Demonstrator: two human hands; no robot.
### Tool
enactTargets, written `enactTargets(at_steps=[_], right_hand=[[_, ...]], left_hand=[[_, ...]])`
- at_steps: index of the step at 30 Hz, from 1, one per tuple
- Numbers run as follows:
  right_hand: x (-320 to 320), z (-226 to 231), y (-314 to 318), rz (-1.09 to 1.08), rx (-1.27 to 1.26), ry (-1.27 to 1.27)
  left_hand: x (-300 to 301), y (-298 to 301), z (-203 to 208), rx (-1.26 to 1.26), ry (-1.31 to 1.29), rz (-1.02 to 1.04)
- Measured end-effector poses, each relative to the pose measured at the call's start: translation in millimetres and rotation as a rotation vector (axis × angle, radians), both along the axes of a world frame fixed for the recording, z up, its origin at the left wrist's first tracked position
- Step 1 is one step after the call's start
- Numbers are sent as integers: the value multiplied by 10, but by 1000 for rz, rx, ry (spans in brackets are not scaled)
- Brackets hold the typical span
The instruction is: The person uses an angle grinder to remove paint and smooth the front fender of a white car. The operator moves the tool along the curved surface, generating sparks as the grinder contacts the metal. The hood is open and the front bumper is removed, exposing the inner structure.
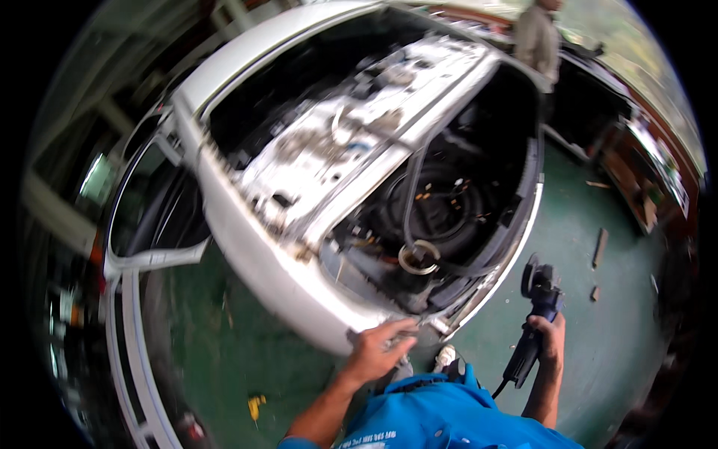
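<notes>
Grinder [547, 301], one only, is showing a dark blue and black body, long and tubular, with a round dark disc [528, 275] facing left at its upper end. It is pointing upward over the green floor [583, 202], just beside the back of one white car [258, 258], and a thin black cord [499, 389] is trailing from its lower end. Two bare hands are showing: the right hand [552, 338] is wrapping around the grinder's body, while the left hand [378, 352] is reaching near the car's rear corner, thumb and fingers standing apart. Blur is making it hard to tell whether that hand is touching the metal. Smooth painted panels are curving around a rough, dirt-smeared metal shelf [329, 146], and one round hollow is showing inside the dark trunk [449, 161]. Two brown, blocky pieces [600, 247] are lying on the floor at right, one long and one short; one yellow object [256, 406] is lying at left. One other person [536, 45] is standing beyond the car.
</notes>
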State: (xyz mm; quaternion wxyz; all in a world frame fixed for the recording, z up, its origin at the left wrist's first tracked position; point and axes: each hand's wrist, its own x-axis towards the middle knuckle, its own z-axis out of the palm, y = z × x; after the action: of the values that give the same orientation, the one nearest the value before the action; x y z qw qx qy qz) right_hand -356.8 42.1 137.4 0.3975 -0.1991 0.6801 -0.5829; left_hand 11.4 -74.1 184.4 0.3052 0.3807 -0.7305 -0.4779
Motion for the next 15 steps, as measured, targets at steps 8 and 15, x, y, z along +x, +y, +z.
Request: enactTargets(at_steps=[8,15], right_hand=[[211,627,-626,366,-7,129],[919,1346,-932,732,-147,566]], left_hand=[[-559,768,-143,96,72,-108],[-755,538,-83,375,477,-183]])
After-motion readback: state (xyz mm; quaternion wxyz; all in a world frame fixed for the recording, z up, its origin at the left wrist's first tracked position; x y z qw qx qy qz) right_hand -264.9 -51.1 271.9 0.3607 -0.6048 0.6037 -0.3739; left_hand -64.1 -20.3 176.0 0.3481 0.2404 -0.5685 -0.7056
